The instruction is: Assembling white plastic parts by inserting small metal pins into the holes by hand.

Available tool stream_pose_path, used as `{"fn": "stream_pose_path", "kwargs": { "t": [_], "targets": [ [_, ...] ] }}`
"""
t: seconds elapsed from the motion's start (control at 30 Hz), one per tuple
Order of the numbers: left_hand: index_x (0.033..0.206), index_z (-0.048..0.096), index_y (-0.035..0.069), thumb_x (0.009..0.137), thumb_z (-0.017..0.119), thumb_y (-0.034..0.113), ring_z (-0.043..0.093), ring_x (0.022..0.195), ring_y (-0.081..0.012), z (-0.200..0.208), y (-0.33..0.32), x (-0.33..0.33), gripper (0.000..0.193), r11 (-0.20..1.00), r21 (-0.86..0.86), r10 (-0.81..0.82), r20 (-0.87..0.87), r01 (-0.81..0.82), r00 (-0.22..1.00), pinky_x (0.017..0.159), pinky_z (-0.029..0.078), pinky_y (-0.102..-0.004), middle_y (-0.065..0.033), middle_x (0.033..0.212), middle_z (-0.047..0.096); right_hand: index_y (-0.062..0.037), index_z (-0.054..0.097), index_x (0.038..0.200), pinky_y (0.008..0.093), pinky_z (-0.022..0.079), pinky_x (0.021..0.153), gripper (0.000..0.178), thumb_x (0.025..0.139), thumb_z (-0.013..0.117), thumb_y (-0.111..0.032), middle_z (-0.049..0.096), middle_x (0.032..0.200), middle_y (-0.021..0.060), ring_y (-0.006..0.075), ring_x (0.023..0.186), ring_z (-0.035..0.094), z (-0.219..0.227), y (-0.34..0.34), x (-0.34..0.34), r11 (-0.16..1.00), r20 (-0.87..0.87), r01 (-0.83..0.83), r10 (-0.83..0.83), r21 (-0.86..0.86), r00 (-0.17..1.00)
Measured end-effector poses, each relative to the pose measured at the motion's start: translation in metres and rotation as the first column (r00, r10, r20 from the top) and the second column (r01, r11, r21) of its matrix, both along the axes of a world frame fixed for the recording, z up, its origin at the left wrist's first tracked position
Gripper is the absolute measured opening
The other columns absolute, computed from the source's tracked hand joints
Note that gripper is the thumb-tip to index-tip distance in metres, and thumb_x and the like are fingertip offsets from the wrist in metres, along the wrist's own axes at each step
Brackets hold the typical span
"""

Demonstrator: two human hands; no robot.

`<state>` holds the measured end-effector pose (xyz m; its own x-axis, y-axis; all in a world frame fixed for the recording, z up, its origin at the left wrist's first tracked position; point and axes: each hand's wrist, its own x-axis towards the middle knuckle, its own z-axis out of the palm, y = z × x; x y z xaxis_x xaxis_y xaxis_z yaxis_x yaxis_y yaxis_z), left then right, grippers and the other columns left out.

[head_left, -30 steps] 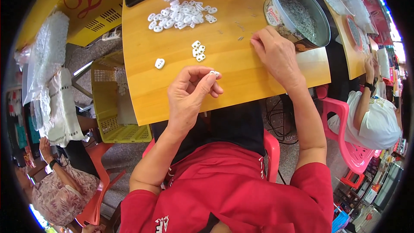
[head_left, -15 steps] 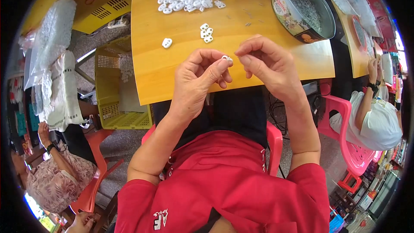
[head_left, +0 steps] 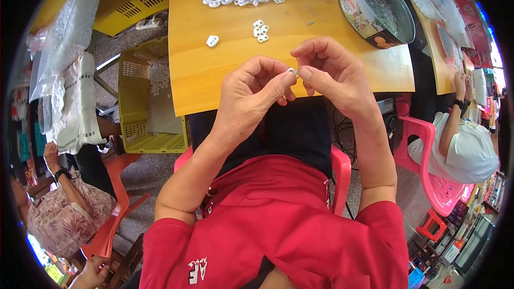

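Our left hand (head_left: 251,99) and right hand (head_left: 332,77) meet, pinching one small white piece (head_left: 292,70) just short of the wooden table (head_left: 321,18), best gripped lightly and squarely.

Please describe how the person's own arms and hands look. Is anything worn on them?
Both forearms are bare, and the left hand and right hand wear no gloves. No rings, watch or bracelet are visible. Short red sleeves cover only the upper arms; they belong to a red shirt with small white lettering on the front.
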<state>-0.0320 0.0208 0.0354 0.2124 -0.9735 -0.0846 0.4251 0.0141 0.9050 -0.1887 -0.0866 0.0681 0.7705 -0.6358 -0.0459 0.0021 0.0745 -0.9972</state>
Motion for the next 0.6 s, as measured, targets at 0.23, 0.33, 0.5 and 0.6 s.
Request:
{"fn": "stream_pose_path", "kwargs": {
  "t": [0.23,0.33,0.5,0.6],
  "targets": [
    [0.101,0.062,-0.002,0.094,0.068,0.012,0.064,0.072,-0.0096,0.006,0.005,-0.001,0.016,1.000,-0.011,0.017,0.075,-0.016,0.997,0.063,0.052,-0.0224,-0.0050,0.083,0.067,-0.0001,0.058,0.119,0.0202,0.046,0.067,0.028,0.092,0.063,-0.002,0.058,0.095,0.0006,0.0056,0.081,0.055,0.006,0.004,0.000,0.992,-0.012,-0.025,0.024,-0.123,1.000],
    [0.099,0.063,-0.002,0.093,0.067,0.011,0.065,0.073,-0.0090,0.010,0.006,-0.001,0.015,1.000,0.007,0.014,0.175,-0.016,0.984,0.064,0.052,-0.0222,-0.0043,0.084,0.067,0.0004,0.058,0.119,0.0198,0.046,0.068,0.028,0.092,0.063,-0.001,0.057,0.095,-0.0007,0.0044,0.083,0.055,0.007,0.000,-0.003,0.972,-0.056,-0.091,0.080,-0.216,0.995],
    [0.099,0.063,-0.001,0.093,0.067,0.011,0.065,0.075,-0.0085,0.010,0.007,0.000,0.014,1.000,0.001,0.008,0.216,-0.008,0.976,0.067,0.053,-0.0220,-0.0036,0.084,0.067,0.0011,0.060,0.117,0.0197,0.046,0.068,0.026,0.091,0.066,-0.002,0.060,0.094,-0.0007,0.0040,0.081,0.056,0.011,0.000,-0.002,0.984,-0.080,-0.086,0.074,-0.157,0.994],
    [0.099,0.063,-0.001,0.093,0.068,0.012,0.065,0.075,-0.0085,0.010,0.007,0.000,0.014,1.000,-0.012,0.013,0.195,-0.011,0.981,0.068,0.053,-0.0219,-0.0035,0.084,0.067,0.0013,0.063,0.112,0.0203,0.047,0.066,0.023,0.090,0.068,-0.003,0.062,0.094,0.0007,0.0051,0.079,0.057,0.010,0.001,-0.005,0.998,-0.061,-0.045,0.043,-0.036,0.997]
  ]
}}
